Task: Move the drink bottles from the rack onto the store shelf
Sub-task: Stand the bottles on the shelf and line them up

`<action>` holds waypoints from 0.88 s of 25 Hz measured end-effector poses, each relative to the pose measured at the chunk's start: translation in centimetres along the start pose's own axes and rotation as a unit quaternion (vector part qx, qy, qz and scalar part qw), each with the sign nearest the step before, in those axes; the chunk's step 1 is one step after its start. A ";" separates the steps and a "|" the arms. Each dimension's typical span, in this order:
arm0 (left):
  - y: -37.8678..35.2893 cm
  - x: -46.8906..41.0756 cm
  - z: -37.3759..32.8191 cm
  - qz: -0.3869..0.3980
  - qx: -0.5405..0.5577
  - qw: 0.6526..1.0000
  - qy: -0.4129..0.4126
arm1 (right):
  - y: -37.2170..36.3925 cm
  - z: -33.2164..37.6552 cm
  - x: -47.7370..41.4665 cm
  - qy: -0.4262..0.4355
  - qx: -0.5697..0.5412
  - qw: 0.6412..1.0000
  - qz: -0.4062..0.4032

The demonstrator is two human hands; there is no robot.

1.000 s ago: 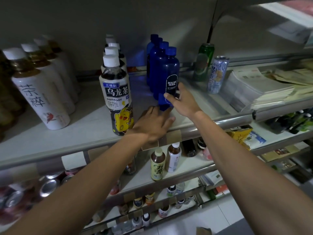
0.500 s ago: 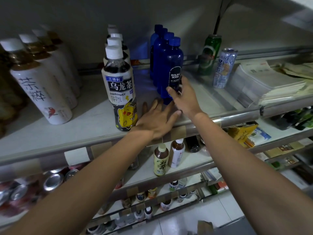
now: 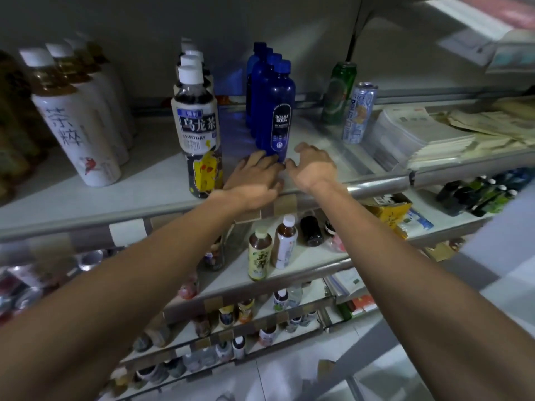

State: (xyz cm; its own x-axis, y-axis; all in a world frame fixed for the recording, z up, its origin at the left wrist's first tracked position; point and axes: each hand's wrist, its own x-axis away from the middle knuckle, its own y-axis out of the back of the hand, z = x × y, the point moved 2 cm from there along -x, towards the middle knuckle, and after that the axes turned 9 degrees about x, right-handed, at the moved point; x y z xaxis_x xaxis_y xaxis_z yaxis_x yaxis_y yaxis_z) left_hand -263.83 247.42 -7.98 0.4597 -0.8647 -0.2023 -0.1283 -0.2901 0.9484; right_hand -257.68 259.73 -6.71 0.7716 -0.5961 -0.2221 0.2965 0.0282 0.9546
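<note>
A row of dark blue soda bottles stands upright on the top store shelf, front one labelled BOLSA SODA. My left hand lies flat on the shelf, fingertips at the front bottle's base on its left. My right hand hovers just right of that base with loosely curled fingers, holding nothing. To the left stands a row of oolong tea bottles with white caps. Further left is a row of white-wrapped tea bottles.
A green can and a pale blue can stand right of the blue bottles, beside stacked papers. Lower shelves hold more bottles and cans. The shelf's metal front rail runs under my wrists.
My right hand has let go of the front blue bottle and drawn back toward the shelf edge. The left hand stays on the shelf by the bottle's base.
</note>
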 end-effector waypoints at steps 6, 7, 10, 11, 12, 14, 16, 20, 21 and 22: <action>1.6 3.5 -3.7 -0.032 -0.036 0.999 -0.016 | 1.8 -1.3 6.1 0.039 0.024 0.999 -0.029; 2.0 4.0 -4.1 -0.043 -0.045 0.998 -0.023 | 1.8 -1.4 7.1 0.042 0.016 0.999 -0.023; 2.7 5.4 -4.6 -0.036 -0.068 0.996 -0.033 | 1.7 -1.2 9.6 0.059 -0.001 0.998 0.010; 2.6 6.1 -4.6 -0.031 -0.072 0.996 -0.039 | 1.5 -1.1 10.5 0.065 -0.008 0.997 0.032; 2.5 6.7 -4.4 -0.029 -0.072 0.996 -0.047 | 1.2 -1.1 11.3 0.068 -0.018 0.996 0.054; 1.9 8.1 -3.8 -0.024 -0.058 0.997 -0.054 | 0.7 -1.1 13.1 0.066 -0.028 0.994 0.079; 1.1 9.6 -2.9 -0.004 -0.048 0.997 -0.063 | 0.0 -0.9 14.9 0.052 -0.027 0.994 0.096; -1.9 13.1 -0.9 0.059 -0.004 0.996 -0.063 | -3.3 0.2 18.6 0.022 0.007 0.988 0.153; -3.0 14.5 -0.4 0.081 0.003 0.995 -0.066 | -4.7 0.7 19.8 0.012 0.016 0.984 0.180; -4.0 15.7 0.0 0.103 0.000 0.992 -0.071 | -6.0 1.1 21.0 0.001 0.018 0.979 0.204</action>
State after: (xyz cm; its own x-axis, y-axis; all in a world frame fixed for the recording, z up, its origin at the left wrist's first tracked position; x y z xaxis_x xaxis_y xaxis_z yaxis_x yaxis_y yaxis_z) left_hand -256.12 235.00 -14.93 0.2958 -0.9546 -0.0357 -0.2073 -0.1006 0.9731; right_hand -243.85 246.13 -16.91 0.8223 -0.5404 0.1785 -0.0559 0.2356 0.9702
